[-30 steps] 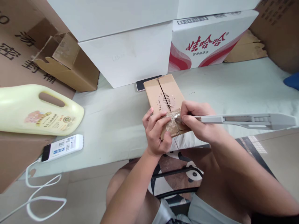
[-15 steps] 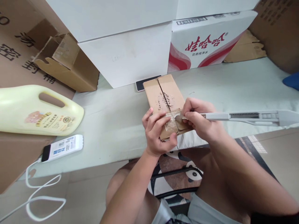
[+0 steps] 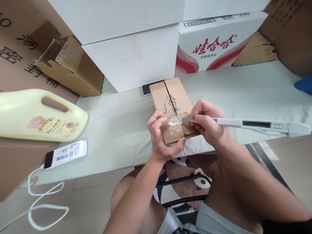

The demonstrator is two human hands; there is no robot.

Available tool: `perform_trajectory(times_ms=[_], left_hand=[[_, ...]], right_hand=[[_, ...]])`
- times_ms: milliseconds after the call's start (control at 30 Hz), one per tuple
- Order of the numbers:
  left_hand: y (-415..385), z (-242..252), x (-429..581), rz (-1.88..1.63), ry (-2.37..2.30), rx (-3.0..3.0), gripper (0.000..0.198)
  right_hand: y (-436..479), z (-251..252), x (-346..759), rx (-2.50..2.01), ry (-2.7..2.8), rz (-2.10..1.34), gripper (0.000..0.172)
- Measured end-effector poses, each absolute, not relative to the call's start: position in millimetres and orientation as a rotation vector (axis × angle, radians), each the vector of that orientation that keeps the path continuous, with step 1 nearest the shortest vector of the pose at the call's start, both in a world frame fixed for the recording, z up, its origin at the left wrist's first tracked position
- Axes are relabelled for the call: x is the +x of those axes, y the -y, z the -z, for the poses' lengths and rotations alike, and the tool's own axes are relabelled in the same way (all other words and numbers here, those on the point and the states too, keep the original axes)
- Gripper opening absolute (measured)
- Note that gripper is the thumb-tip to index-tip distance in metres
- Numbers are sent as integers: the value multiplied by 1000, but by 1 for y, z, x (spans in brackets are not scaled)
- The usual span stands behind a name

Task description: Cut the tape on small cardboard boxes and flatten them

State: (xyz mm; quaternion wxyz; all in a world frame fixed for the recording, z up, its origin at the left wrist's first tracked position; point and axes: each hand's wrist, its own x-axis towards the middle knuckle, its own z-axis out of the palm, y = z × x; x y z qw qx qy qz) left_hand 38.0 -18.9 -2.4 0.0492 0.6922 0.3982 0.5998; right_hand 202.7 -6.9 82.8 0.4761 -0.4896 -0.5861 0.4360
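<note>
A small brown cardboard box (image 3: 180,92) lies on the pale cloth-covered table, with a dark slit running between its top flaps. Clear tape (image 3: 175,126) stretches across the flaps at its near end. Along the box's near left edge, my left hand (image 3: 161,138) grips it, thumb at the front side and fingers at the left. In my right hand (image 3: 211,122) is a white utility knife (image 3: 255,124), pinched close to its blade. The blade's tip is at the tape beside the slit, and the knife's long body sticks out to the right past my hand.
A dark phone (image 3: 148,89) lies behind the box, against stacked white cartons (image 3: 136,58). On the left are a yellow jug (image 3: 21,113), a white power bank (image 3: 65,154) with a cable, and an open cardboard box (image 3: 85,71). A blue object (image 3: 303,86) sits far right.
My left fingers have drawn back to the left off the tape, uncovering more of it. The knife blade is tilted a little differently at the tape, its handle end slightly lower.
</note>
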Motion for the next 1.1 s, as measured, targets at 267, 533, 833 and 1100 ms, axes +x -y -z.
perform_trajectory(times_ms=[267,533,833,1100], left_hand=[[11,-3,22,-1749,-1207,2270,65],[7,-11,15,-1782,-1191,2289,48],[1,-11,-10,-1955,-1510,1857,36],[-2,-15,-19,-1868,-1734,1627,40]], right_hand=[[8,-76,201,-1117,1240,-1175,15],[7,-75,203,-1032,1190,-1067,26],[-1,-69,205,-1127,1098,-886,40],[-2,-63,204,-1149,1162,-872,45]])
